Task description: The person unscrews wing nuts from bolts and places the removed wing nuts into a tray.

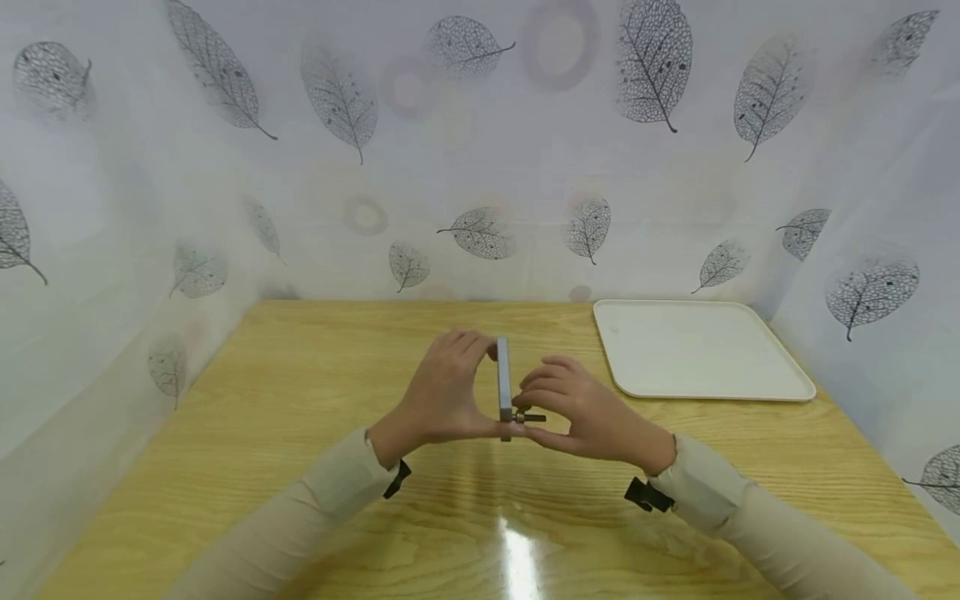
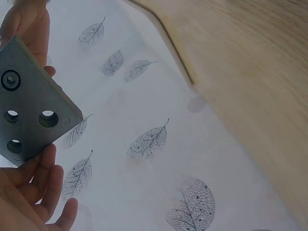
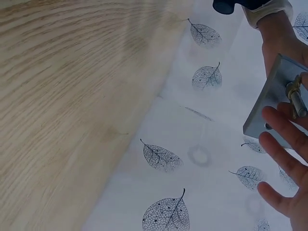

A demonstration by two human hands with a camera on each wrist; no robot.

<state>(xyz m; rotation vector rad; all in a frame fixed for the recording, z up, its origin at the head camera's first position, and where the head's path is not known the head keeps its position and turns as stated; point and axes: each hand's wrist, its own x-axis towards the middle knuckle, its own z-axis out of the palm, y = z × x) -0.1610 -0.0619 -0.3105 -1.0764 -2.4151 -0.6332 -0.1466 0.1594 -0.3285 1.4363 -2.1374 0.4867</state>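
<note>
A grey metal plate (image 1: 504,379) is held upright above the table, seen nearly edge-on in the head view. My left hand (image 1: 446,392) grips it by opposite edges, thumb below and fingers above. Several holes pierce the plate's face in the left wrist view, and a socket-head bolt (image 2: 10,80) sits in one. On the plate's other side the bolt shank (image 3: 298,103) sticks out toward the right, carrying a small nut-like ring (image 3: 290,89). My right hand (image 1: 596,417) pinches at this ring with thumb and index finger, its other fingers spread. The fingers partly hide the ring.
A white rectangular tray (image 1: 697,387) lies at the back right of the wooden table (image 1: 322,367). Leaf-patterned white curtain (image 1: 495,150) stands behind the table and along both sides. Dark straps show at both wrists.
</note>
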